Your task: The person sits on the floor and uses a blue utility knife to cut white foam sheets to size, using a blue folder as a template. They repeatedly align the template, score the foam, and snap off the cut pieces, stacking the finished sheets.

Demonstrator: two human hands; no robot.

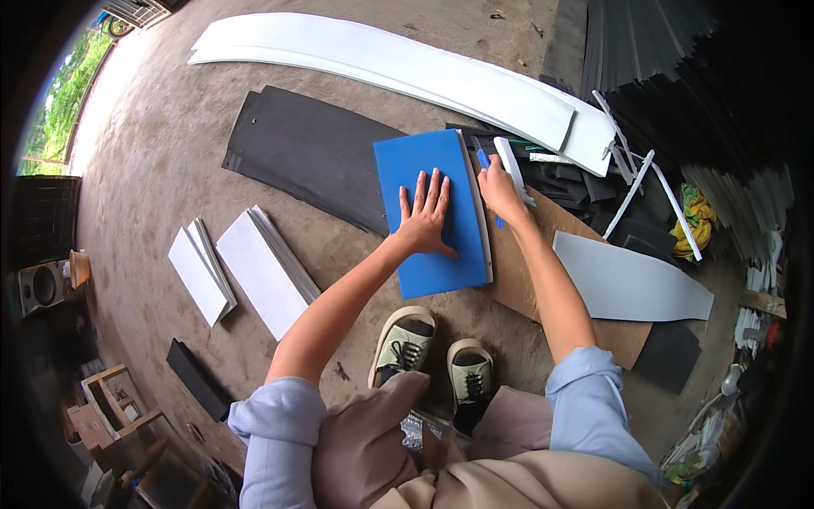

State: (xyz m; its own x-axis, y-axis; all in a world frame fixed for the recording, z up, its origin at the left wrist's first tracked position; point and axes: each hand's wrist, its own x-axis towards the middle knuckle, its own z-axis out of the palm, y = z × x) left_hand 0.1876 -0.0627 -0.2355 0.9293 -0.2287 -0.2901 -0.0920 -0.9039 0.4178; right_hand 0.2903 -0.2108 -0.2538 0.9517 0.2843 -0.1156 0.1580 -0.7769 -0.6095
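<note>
My left hand (pixel 422 226) lies flat with fingers spread on a blue rectangular sheet (pixel 437 273), pressing it down. Along that sheet's right edge runs a thin white edge (pixel 485 242), from a layer beneath it or a straight strip; I cannot tell which. My right hand (pixel 502 192) is closed around a blue utility knife (pixel 483 159) just right of this edge. The knife's blue ends show above and below the fist, its upper end close to the sheet's edge. Under both and to the right lies a brown board (pixel 515 284) on the floor.
Long white sheets (pixel 356 47) stretch across the far floor, with a black sheet (pixel 314 144) nearer. Stacked white panels (pixel 263 267) lie at left. A pale grey sheet (pixel 627 280), black offcuts (pixel 577 182), white frame pieces (pixel 632 195) and a yellow cloth (pixel 695 220) lie at right.
</note>
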